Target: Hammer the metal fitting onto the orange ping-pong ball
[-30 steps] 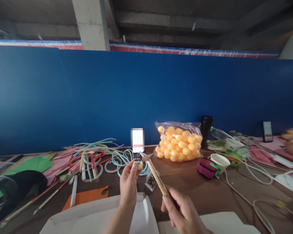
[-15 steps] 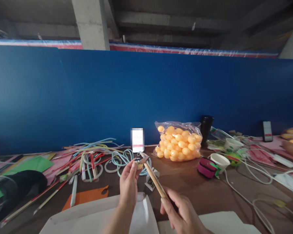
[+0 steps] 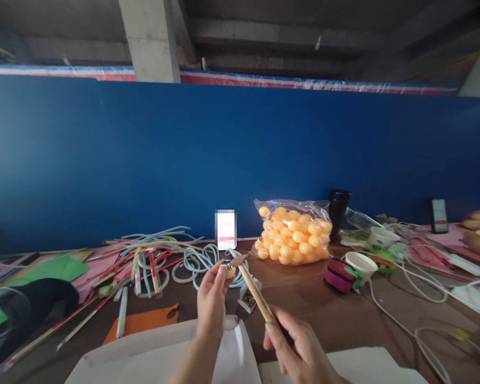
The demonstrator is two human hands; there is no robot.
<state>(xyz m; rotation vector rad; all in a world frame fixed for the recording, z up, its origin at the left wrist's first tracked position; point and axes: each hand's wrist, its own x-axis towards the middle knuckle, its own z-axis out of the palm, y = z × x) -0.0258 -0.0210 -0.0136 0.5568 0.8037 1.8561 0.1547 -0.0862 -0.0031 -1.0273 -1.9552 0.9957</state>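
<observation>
My left hand is raised above the table, its fingertips pinched on a small orange ball with a shiny metal piece on it. My right hand is closed round the wooden handle of a small hammer. The hammer's metal head rests right against the ball. Behind them lies a clear bag of orange balls.
White cardboard sheets lie under my arms. A small open box of metal bits sits by the hammer. Coloured tubes, sticks and paper clutter the left. Paper cups, a pink pouch, white cables and a phone fill the right. A blue wall stands behind.
The hammer head has come down from just above the ball onto it. My left hand shifted very slightly; the ball now shows less between the fingers.
</observation>
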